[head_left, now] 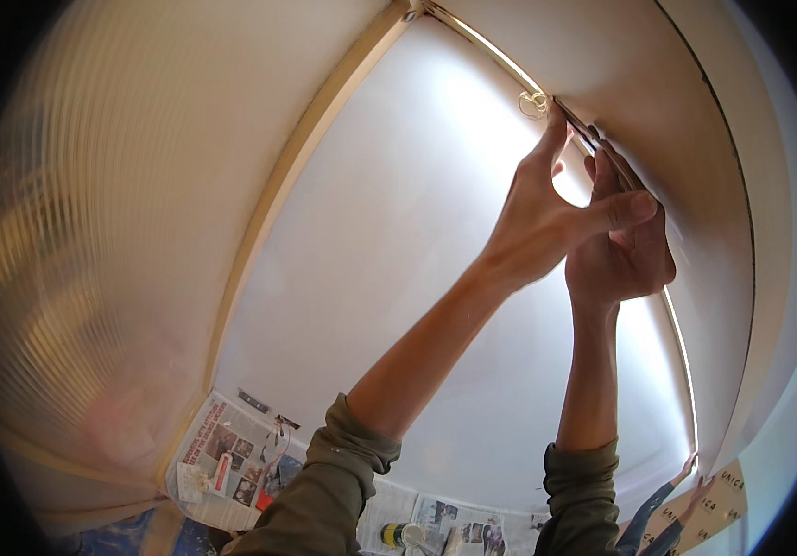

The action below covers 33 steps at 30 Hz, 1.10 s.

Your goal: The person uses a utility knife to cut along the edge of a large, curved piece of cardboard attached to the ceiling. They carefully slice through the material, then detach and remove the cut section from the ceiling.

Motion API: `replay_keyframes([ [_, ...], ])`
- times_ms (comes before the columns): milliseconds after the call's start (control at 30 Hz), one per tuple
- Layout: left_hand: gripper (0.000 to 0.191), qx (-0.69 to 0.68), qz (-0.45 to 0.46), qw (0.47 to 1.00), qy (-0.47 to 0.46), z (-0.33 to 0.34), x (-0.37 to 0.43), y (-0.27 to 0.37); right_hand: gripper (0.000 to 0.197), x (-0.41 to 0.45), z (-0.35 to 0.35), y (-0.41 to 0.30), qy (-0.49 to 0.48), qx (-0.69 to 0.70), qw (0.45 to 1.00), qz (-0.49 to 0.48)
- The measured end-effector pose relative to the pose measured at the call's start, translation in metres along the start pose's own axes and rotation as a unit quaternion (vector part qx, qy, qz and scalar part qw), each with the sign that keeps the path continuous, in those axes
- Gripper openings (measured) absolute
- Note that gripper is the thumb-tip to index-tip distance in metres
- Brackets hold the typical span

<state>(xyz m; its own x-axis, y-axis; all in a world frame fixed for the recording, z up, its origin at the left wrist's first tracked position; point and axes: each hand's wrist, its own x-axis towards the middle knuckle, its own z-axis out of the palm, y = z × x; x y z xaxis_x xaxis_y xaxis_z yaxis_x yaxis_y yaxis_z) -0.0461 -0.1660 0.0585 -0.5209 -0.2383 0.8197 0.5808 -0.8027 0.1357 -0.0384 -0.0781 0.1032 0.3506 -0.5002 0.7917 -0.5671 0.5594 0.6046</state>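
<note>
Both my arms reach up to a narrow glowing light strip (499, 55) along the edge of a white panel (384, 229). My left hand (544, 208) has its fingertips at the strip's seam, beside a small coil of thin wire (532, 105). Its thumb is spread to the right and crosses in front of my right hand (621, 257). The right hand's fingers are bent around a thin, dark-edged strip (583, 128) at the seam. Some fingertips of both hands are hidden behind the left hand and the edge.
A wooden batten (301, 153) borders the panel, with a ribbed translucent sheet (58, 243) to the left. Newspaper (232, 410) below carries a red-and-white tube (222, 472) and a yellow-and-black can (402, 534). Another person's hands (694, 479) touch the strip's far end, near a printed board (715, 504).
</note>
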Motion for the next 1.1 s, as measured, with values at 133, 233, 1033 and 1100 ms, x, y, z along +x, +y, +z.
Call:
replay_keyframes([
  [133,0.108,-0.004,0.013,1.000,0.000,0.000,0.000,-0.002,0.020,-0.001,-0.005,-0.009,-0.010,-0.025,0.999,0.024],
  [233,0.107,-0.001,0.008,1.000,-0.006,0.003,-0.002,-0.003,0.021,0.000,-0.007,-0.008,0.007,-0.011,0.999,0.029],
  [1033,0.099,0.002,-0.016,1.000,-0.009,0.006,0.004,0.013,0.022,0.011,-0.011,-0.005,-0.027,-0.035,0.999,0.008],
  [1100,0.098,-0.006,-0.021,1.000,-0.015,0.006,0.002,0.015,0.022,0.010,-0.011,-0.005,-0.021,-0.022,0.999,0.017],
])
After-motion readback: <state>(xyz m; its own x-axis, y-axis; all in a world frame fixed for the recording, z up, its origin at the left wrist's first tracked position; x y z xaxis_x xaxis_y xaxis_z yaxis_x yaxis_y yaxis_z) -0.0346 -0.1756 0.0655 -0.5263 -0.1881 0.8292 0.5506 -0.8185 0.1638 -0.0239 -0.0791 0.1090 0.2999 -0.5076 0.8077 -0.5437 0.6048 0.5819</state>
